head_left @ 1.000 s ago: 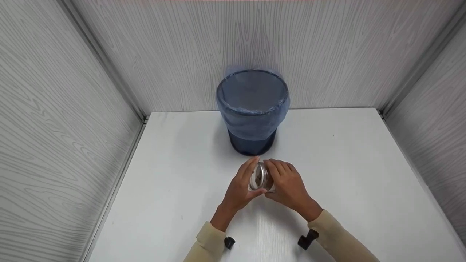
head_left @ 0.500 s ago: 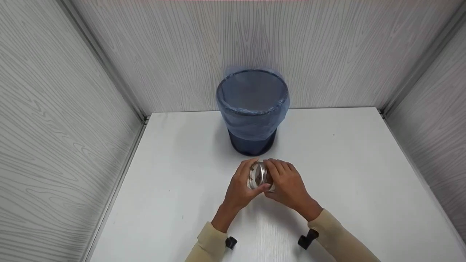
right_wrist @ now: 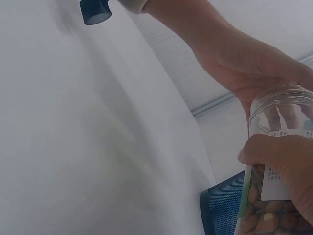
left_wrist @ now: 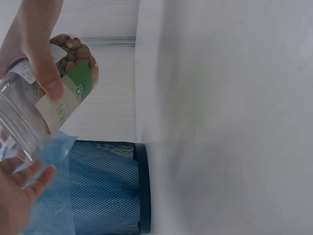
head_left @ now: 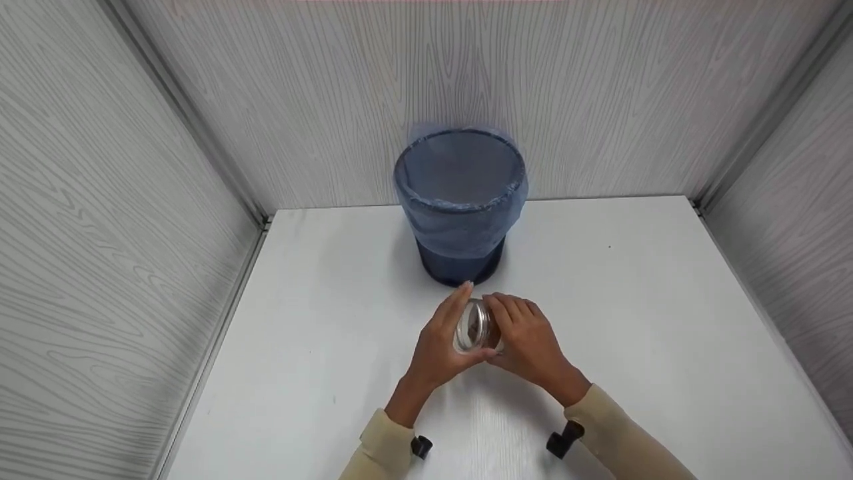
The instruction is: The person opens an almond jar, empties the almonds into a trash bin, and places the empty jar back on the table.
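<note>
- From my end I see one jar [left_wrist: 29, 107], clear, smooth and round, with a ridged rim; it tilts between the two hands, on the near side of the bin, its top toward the left hand.
- The right hand [head_left: 530, 340] grips the jar's body, its thumb pressing along the side.
- The left hand [head_left: 440, 343] is spread wide around the jar's top, fingers fairly straight (I can't tell from here how many fingertips touch it).
- Through the wall I make out brown, oval nuts [left_wrist: 78, 51], too many and too covered for me to count.
- I count at least two labels on it: a white label [right_wrist: 276, 181] with print and a green-and-cream label [left_wrist: 66, 100].
- One bin [left_wrist: 105, 191] of dark mesh, round and tapering, wears one thin, crinkled blue liner [head_left: 460, 233].
- Two beige sleeves [head_left: 623, 433] reach over one white table [head_left: 320, 333].
- I see three wood-grained walls [head_left: 80, 200].
</note>
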A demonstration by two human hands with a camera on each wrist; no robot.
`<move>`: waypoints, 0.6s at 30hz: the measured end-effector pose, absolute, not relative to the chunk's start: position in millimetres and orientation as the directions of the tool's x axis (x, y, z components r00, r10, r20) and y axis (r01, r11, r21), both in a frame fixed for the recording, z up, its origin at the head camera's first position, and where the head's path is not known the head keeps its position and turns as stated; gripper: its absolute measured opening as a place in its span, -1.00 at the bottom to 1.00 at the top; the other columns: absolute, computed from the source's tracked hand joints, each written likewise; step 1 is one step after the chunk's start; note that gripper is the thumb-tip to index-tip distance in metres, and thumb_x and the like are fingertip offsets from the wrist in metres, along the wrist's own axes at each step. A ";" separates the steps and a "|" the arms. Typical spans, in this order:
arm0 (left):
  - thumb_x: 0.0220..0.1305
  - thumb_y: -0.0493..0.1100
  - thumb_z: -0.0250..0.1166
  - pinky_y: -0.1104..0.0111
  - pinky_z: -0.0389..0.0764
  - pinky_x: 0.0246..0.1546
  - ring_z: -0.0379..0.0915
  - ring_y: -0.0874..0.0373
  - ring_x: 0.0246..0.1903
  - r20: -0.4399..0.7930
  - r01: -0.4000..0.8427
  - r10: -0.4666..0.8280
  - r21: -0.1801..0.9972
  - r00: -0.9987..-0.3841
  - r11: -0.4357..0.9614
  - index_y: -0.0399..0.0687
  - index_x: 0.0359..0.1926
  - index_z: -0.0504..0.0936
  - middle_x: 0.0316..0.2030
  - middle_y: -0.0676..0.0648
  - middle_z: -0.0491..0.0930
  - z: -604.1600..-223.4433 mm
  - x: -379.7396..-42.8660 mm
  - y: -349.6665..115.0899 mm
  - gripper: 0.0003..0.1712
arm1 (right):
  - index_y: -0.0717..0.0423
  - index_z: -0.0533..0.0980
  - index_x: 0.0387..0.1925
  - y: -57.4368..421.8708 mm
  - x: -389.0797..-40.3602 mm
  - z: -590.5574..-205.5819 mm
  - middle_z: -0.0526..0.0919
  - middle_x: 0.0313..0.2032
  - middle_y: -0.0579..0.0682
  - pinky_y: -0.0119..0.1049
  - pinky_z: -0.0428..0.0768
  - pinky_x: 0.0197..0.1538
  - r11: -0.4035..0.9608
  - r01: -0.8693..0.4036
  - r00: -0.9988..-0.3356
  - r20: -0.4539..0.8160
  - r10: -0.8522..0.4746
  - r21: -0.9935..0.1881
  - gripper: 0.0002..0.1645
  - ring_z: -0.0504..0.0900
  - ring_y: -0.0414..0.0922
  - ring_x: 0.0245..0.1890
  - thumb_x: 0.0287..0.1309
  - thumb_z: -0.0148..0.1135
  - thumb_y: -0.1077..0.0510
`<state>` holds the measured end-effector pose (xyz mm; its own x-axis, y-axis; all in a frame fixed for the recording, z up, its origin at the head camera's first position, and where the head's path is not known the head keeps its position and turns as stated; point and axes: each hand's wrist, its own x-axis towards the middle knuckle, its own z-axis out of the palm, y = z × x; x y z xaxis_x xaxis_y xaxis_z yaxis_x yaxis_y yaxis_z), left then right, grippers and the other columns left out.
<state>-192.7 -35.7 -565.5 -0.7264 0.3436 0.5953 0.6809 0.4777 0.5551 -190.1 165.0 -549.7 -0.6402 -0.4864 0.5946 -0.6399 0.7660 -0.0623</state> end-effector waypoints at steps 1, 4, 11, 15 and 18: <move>0.08 0.37 0.47 0.14 0.40 0.33 0.16 0.07 0.47 0.603 0.695 0.356 0.547 -0.713 0.466 0.05 0.60 0.12 0.53 -0.04 0.17 -566.3 -193.6 -36.1 0.21 | 0.24 0.41 0.33 165.0 -190.2 -549.5 0.59 0.17 0.13 0.03 0.57 0.18 0.766 -0.640 -0.639 0.596 -0.487 -0.062 0.31 0.59 0.07 0.14 -0.48 0.79 -0.23; 0.06 0.33 0.51 0.16 0.38 0.35 0.14 0.06 0.48 0.621 0.724 0.378 0.540 -0.687 0.429 0.01 0.57 0.18 0.53 -0.05 0.17 -568.4 -195.3 -36.6 0.19 | 0.25 0.42 0.32 165.0 -190.2 -549.1 0.60 0.16 0.13 0.03 0.57 0.17 0.767 -0.640 -0.635 0.599 -0.487 -0.055 0.33 0.60 0.07 0.13 -0.52 0.79 -0.25; 0.07 0.21 0.57 0.15 0.40 0.33 0.22 0.07 0.43 0.623 0.722 0.368 0.564 -0.690 0.400 -0.02 0.50 0.29 0.44 -0.11 0.30 -570.9 -196.2 -37.0 0.07 | 0.25 0.41 0.32 165.1 -188.4 -548.7 0.60 0.16 0.13 0.03 0.58 0.16 0.764 -0.644 -0.634 0.592 -0.498 -0.047 0.25 0.60 0.07 0.13 -0.40 0.75 -0.22; 0.08 0.22 0.56 0.15 0.51 0.24 0.29 0.07 0.38 0.618 0.707 0.348 0.577 -0.705 0.409 0.02 0.48 0.30 0.39 -0.12 0.35 -569.5 -195.9 -35.2 0.04 | 0.24 0.40 0.33 164.6 -187.9 -547.0 0.59 0.18 0.12 0.03 0.57 0.18 0.767 -0.639 -0.644 0.584 -0.495 -0.054 0.25 0.59 0.06 0.14 -0.40 0.75 -0.21; 0.10 0.26 0.53 0.17 0.62 0.09 0.34 0.09 0.32 0.602 0.682 0.324 0.600 -0.729 0.419 0.04 0.46 0.32 0.36 -0.06 0.37 -567.4 -194.0 -33.1 0.01 | 0.24 0.40 0.33 164.2 -187.8 -546.5 0.58 0.18 0.11 0.03 0.57 0.18 0.772 -0.634 -0.648 0.581 -0.492 -0.054 0.20 0.59 0.06 0.13 -0.35 0.73 -0.17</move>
<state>-194.0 -33.1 -567.4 -0.7295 0.3241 0.6024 0.6815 0.4188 0.6001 -187.8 164.2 -546.5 -0.6485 -0.4923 0.5806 -0.6339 0.7715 -0.0538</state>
